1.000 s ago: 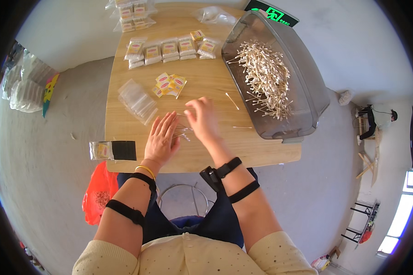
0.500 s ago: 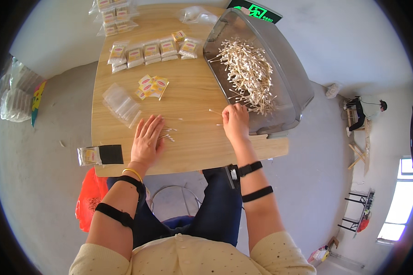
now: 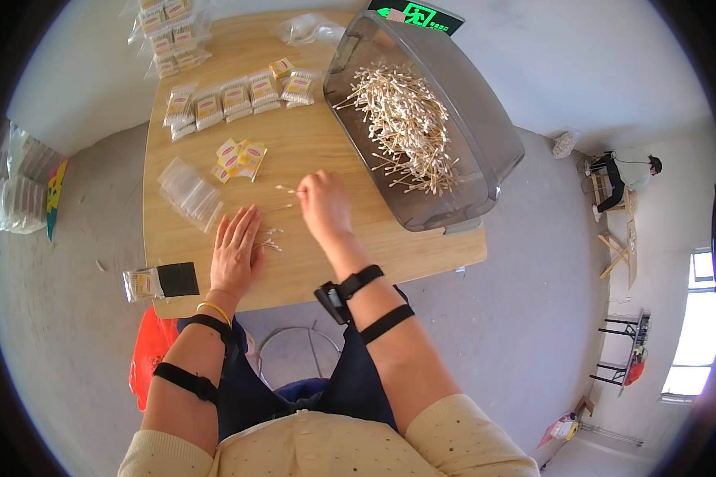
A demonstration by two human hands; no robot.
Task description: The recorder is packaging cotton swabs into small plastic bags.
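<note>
My left hand (image 3: 237,250) lies flat on the wooden table, fingers stretched out and close together. A few loose cotton swabs (image 3: 272,240) stick out beside its thumb; whether more lie under the palm is hidden. Just to the right and farther off, my right hand (image 3: 324,205) is closed in a pinch on cotton swabs (image 3: 288,190), their white tips pointing left. At the right of the table stands a grey see-through plastic bin (image 3: 485,127), tilted, with a large heap of cotton swabs (image 3: 402,119) inside.
Small clear bags (image 3: 189,195) and yellow-and-white cards (image 3: 239,159) lie beyond my left hand. Behind them is a row of filled swab packs (image 3: 235,98); more packs (image 3: 167,36) are stacked far left. One pack (image 3: 142,285) rests by a black pad (image 3: 178,279) at the near left edge.
My right hand has moved left from the bin's near edge to beside my left hand, carrying cotton swabs. The left hand stays flat on the table. The whole view has shifted slightly.
</note>
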